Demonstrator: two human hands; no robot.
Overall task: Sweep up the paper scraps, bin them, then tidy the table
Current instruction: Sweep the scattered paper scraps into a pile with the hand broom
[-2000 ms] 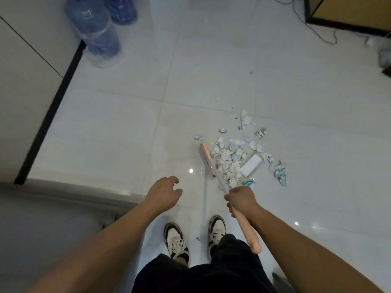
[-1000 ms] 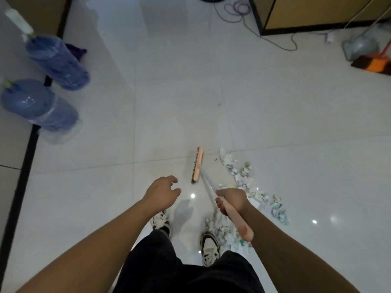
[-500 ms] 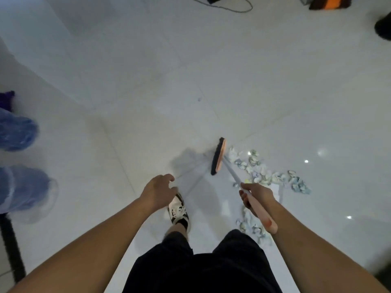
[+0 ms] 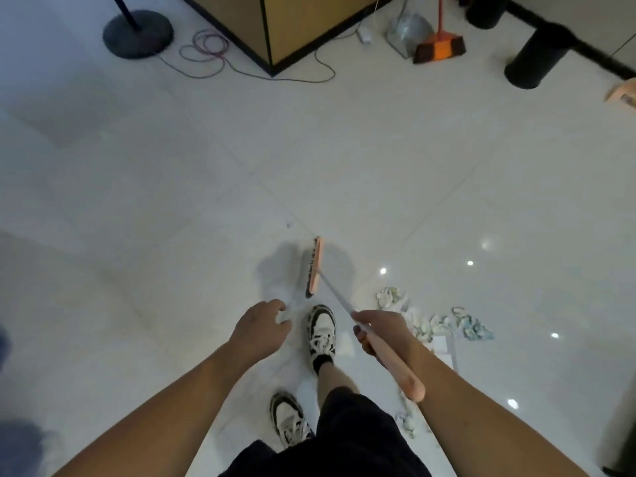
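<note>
Progress-wise this looks like early days: the paper scraps [image 4: 433, 321] are bunched into a loose pile on the floor just right of the person's feet, with a few stragglers further back by the right leg, and nothing seems to be binned yet, so scooping, binning and the whole table tidy are still to come, going by this view. No table top is visible at all. The room is a glossy pale tiled floor [image 4: 172, 187] with ceiling lights reflecting in it, a wooden cabinet corner [image 4: 289, 25] up top, a round black stand base [image 4: 137, 34] with cables trailing around it, and a grey dustpan [image 4: 407, 31] parked beside an orange broom [image 4: 438, 48], well away from the pile. The right hand [image 4: 380, 330] is wrapped around the handle of a pink broom [image 4: 315, 266], whose head sits left of the scraps, not touching them. The left hand [image 4: 261, 327] hangs loosely curled, holding nothing.
</note>
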